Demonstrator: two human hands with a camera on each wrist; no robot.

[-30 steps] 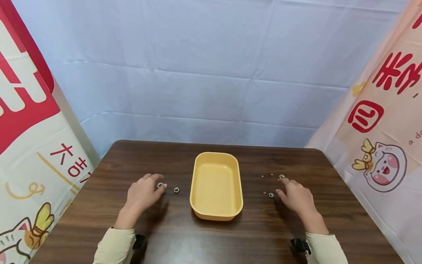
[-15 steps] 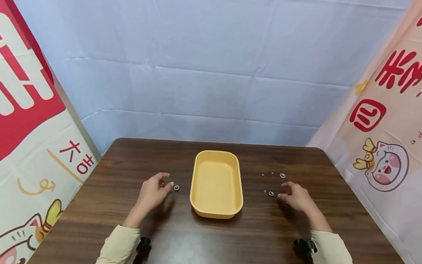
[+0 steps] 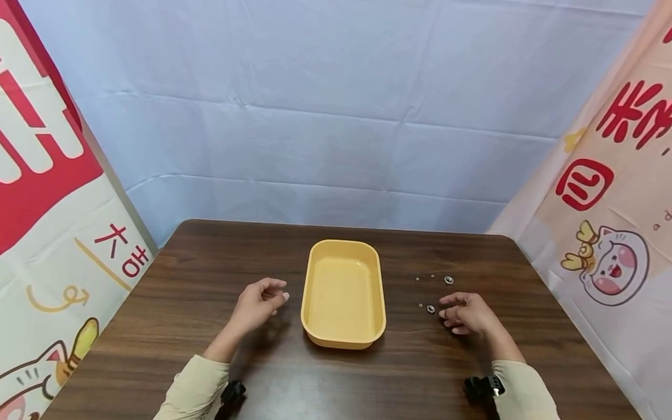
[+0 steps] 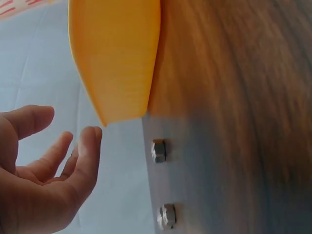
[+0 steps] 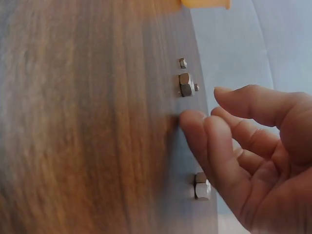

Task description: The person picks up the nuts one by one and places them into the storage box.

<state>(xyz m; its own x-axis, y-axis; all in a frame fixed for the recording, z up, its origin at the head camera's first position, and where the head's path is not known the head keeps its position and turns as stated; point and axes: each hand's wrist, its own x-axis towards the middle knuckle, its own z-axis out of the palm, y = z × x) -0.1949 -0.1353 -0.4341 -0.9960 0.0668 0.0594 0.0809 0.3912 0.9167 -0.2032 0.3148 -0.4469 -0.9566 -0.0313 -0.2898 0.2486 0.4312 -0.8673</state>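
Person at a table [image 3: 341, 385] with dark wood grain, hands well apart. Yellow rectangular tray [image 3: 343, 294] sits between them, closer to the left.

Left hand [image 3: 257, 306]: thumb and fingers loosely bent, a gap between, nothing seen in the grasp. Fingertips near the tray's left wall. Head view hides the tabletop under it; left wrist view shows a tray-side hex nut [image 4: 159, 151] and an outer hex nut [image 4: 166, 217], both clear of the fingers.

Right hand [image 3: 467, 315]: thumb away from the fingers, nothing held. Whether the lowest fingertip touches wood, cannot tell. Near large hex nut [image 5: 186, 87] just left of the fingertips, with a small nut [image 5: 183, 63] close on its tray side. Far large hex nut [image 3: 448, 280] lies beyond the hand; two tiny nuts, one [image 3: 417, 279] and another [image 3: 433, 276], beyond it and to the left.

On handling, as judged: a nut of the larger kind would likely grip best across opposite flats, thumb against forefinger, wrist low and fingertips meeting the wood first. The small ones probably want only the tips; a hurried pinch could flick one away or nudge its large neighbour. Left hand seems too far tray-ward for its outer nut and would need to shift left. Eyes can serve one side at a time, so alternating hands looks safer.
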